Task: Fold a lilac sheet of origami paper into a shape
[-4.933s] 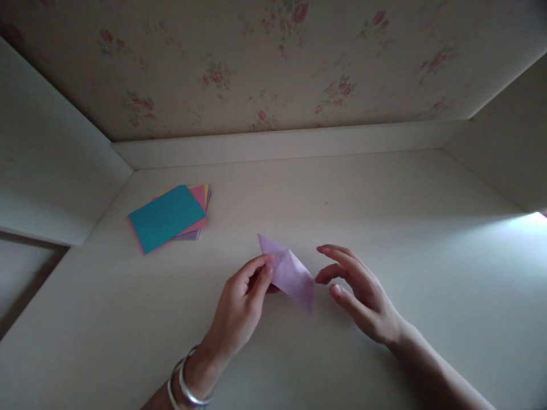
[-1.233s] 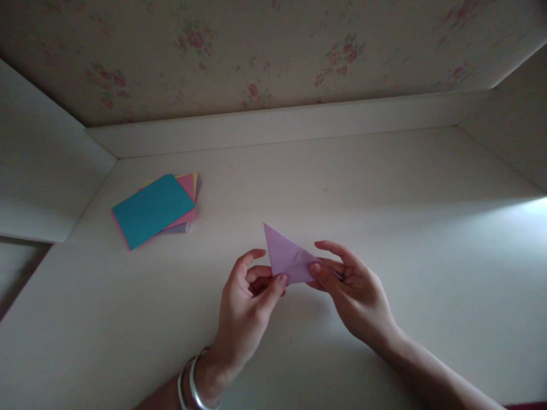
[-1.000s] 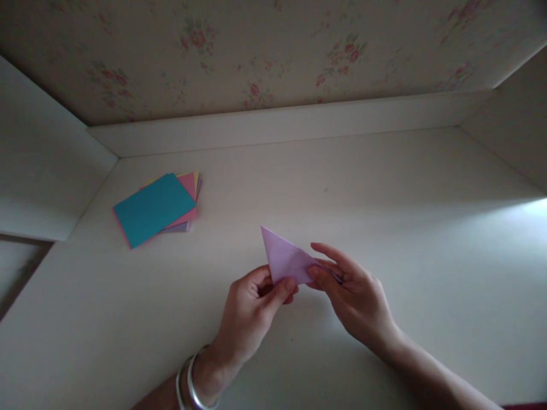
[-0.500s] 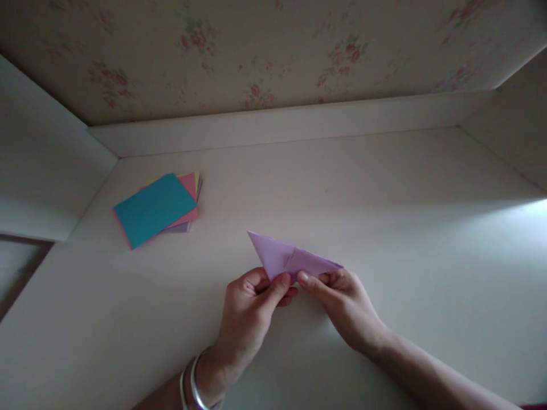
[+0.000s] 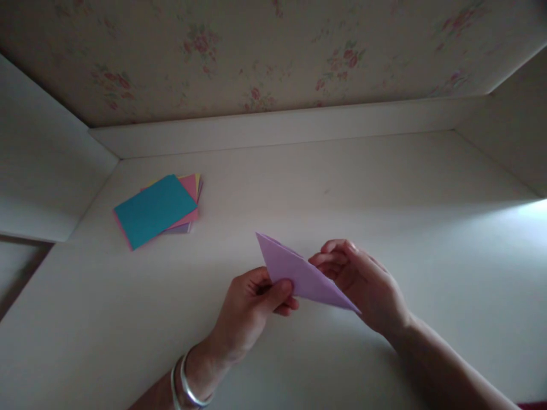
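Observation:
A folded purple paper triangle (image 5: 299, 273) is held just above the white desk (image 5: 384, 188). My left hand (image 5: 252, 310), with silver bangles on the wrist, pinches its lower left edge between thumb and fingers. My right hand (image 5: 367, 285) is behind the paper's right side, fingers curled and touching its upper edge; the paper's long point hides part of that hand.
A stack of coloured paper sheets (image 5: 156, 209), teal on top, lies at the desk's back left. A low white ledge (image 5: 277, 125) and flowered wallpaper close the back; white side panels stand at left and right. Bright light falls on the far right.
The purple paper has been turned, its long point now aiming down to the right. My right hand moved from its lower edge to behind its right side. My left hand kept its pinch.

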A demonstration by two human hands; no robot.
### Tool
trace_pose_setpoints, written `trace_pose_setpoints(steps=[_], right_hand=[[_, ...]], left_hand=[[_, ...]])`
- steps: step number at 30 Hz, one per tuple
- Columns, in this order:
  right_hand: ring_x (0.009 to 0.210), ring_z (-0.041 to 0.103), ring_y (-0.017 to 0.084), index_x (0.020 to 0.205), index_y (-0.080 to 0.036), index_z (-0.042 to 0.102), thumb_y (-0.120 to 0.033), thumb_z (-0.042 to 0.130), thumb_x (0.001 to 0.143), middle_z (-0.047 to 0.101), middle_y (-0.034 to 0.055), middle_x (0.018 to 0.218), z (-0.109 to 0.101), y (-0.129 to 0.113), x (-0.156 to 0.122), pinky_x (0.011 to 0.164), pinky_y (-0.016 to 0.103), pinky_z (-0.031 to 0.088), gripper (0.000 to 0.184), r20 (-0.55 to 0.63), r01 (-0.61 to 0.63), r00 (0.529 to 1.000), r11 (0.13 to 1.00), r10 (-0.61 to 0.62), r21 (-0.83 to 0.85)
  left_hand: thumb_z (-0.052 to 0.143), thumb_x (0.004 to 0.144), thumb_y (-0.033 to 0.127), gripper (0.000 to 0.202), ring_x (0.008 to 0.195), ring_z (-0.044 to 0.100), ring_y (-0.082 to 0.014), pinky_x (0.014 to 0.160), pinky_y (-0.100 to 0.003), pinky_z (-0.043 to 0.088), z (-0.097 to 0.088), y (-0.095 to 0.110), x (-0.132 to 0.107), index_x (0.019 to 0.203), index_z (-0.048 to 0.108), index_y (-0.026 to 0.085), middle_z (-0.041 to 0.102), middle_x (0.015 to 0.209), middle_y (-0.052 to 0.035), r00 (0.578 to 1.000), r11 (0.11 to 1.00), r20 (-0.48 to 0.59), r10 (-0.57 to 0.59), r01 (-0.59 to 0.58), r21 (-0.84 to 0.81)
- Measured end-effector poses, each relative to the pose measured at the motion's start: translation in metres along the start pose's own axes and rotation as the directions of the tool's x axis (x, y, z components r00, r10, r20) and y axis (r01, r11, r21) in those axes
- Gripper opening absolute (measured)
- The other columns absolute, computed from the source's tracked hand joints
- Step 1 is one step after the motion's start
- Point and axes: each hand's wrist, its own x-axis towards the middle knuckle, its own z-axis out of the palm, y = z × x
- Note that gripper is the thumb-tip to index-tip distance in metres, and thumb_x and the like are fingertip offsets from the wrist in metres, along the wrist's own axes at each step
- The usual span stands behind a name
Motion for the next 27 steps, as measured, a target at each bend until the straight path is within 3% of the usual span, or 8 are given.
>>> trace_pose_setpoints(steps=[2,4,6,12,24,27], right_hand=[[0.079,0.069,0.019,0.095,-0.021,0.072,-0.048,0.064,0.090,0.075,0.0062,0.090,0.0022,-0.0010,-0.0047,0.075,0.032,0.054,0.029,0.137,-0.092,0.986,0.996,0.094,-0.022],[0.077,0.067,0.017,0.097,-0.022,0.073,-0.046,0.073,0.084,0.073,0.0042,0.089,0.0017,-0.0006,-0.0079,0.073,0.029,0.052,0.027,0.180,-0.133,0.973,0.988,0.146,-0.079],[0.076,0.066,0.016,0.097,-0.022,0.074,-0.044,0.078,0.080,0.072,0.0032,0.088,-0.0003,0.0008,-0.0093,0.071,0.027,0.050,0.028,0.186,-0.150,0.967,0.980,0.174,-0.133],[0.082,0.066,0.017,0.105,-0.021,0.074,-0.044,0.071,0.087,0.072,0.0047,0.091,-0.0038,0.0050,-0.0084,0.077,0.030,0.049,0.029,0.223,-0.154,0.957,0.975,0.188,-0.162],[0.080,0.067,0.014,0.116,-0.026,0.072,-0.038,0.066,0.093,0.074,0.0028,0.094,-0.0051,0.0056,-0.0097,0.072,0.025,0.053,0.027,0.252,-0.125,0.957,0.988,0.144,-0.090],[0.079,0.068,0.016,0.114,-0.024,0.073,-0.041,0.067,0.091,0.074,0.0037,0.092,-0.0026,0.0044,-0.0103,0.073,0.027,0.054,0.029,0.259,-0.135,0.955,0.989,0.147,-0.064]], left_hand=[[0.076,0.083,0.043,0.031,0.063,0.068,-0.0133,0.057,-0.020,0.055,0.0025,-0.0006,-0.0015,0.090,0.073,0.013,0.071,0.070,-0.0047,0.995,1.000,0.099,-0.015,0.013,0.022],[0.073,0.085,0.044,0.032,0.063,0.068,-0.0139,0.057,-0.021,0.056,0.0024,-0.0014,-0.0015,0.092,0.071,0.013,0.071,0.070,-0.0044,0.992,0.999,0.128,-0.004,-0.002,0.044],[0.071,0.087,0.044,0.032,0.065,0.068,-0.0144,0.058,-0.021,0.056,0.0008,-0.0022,-0.0004,0.093,0.069,0.013,0.071,0.071,-0.0044,0.993,0.998,0.115,0.017,-0.024,0.062],[0.067,0.090,0.044,0.031,0.064,0.066,-0.0136,0.058,-0.021,0.055,-0.0004,-0.0016,0.0012,0.092,0.068,0.012,0.068,0.070,-0.0041,0.992,0.996,0.125,0.009,-0.021,0.090],[0.058,0.096,0.049,0.042,0.058,0.066,-0.0123,0.054,-0.020,0.055,0.0031,-0.0086,-0.0022,0.120,0.055,0.014,0.067,0.066,-0.0016,0.988,0.998,0.154,0.013,-0.003,-0.062],[0.061,0.094,0.050,0.042,0.053,0.064,-0.0109,0.050,-0.017,0.052,0.0035,-0.0070,-0.0032,0.117,0.051,0.017,0.068,0.063,-0.0002,0.990,0.994,0.136,0.034,-0.019,-0.105]])
